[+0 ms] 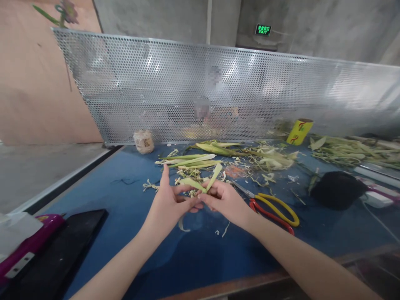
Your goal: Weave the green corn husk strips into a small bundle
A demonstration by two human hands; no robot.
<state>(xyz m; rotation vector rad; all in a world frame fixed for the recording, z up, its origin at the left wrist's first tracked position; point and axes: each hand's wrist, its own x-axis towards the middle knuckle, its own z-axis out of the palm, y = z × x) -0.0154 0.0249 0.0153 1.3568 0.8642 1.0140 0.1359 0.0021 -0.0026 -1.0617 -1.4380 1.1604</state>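
Note:
A narrow pale green leaf strip, like a piece of corn husk (214, 178), is folded into a V between my hands. My left hand (170, 204) pinches its lower part, thumb against fingers, while one finger points up apart from the rest. From the other side my right hand (226, 204) grips the fold between thumb and curled fingers. The fingertips meet and partly hide the strip's bottom. Just right of my right hand lie scissors (276, 210) with one yellow and one red handle. Longer green leaf strips (190, 161) rest beyond my hands, among curled scraps (190, 174).
A perforated metal screen (175, 83) stands along the back of the blue table (125, 191). A wrapped roll (143, 141), a yellow tube (299, 131), a leaf pile (353, 152) and a black object (337, 190) stand around. At left are a black tray-like slab (84, 229) and a purple device (31, 246).

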